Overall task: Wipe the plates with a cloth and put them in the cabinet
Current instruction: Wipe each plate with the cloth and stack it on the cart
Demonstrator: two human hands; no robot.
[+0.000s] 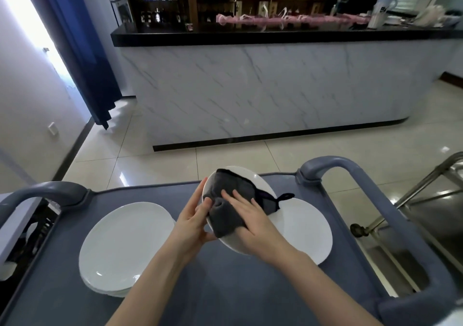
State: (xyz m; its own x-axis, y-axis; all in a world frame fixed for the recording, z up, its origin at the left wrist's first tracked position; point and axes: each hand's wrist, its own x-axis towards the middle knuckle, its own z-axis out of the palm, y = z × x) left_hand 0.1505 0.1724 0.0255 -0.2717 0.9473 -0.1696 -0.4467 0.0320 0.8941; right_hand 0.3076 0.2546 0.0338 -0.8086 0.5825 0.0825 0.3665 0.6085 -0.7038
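left hand (194, 221): curled round the left rim of the tilted plate (260, 181), thumb at the near edge, holding it up off the cart (225, 288) and tipped toward the body, probably so the whole face can be reached.
right hand (250, 221): spread wide and flat, fingers straight, pressing the cloth (233, 200) against the plate's face; not clutching it, seemingly to spread pressure over a broad patch.
cloth: grey, folded thick, covering most of the plate's middle; dark hanging loop trailing off the right rim.
tilted plate: white, in the air over the middle of the cart, between the two lots of plates below.
stack of plates (125, 245): several, on the left of the cart, just beside the left forearm.
single plate (308, 233): flat on the right, partly hidden behind the wiping; kept apart from the stack, perhaps to separate wiped from unwiped, though which is which cannot be told.
step: wiping in progress; storing not yet begun.
cabinet: none recognisable; only a marble-fronted bar counter (250, 87) far across the floor.
risk: one-handed rim hold under a pushing palm could let the plate slip.
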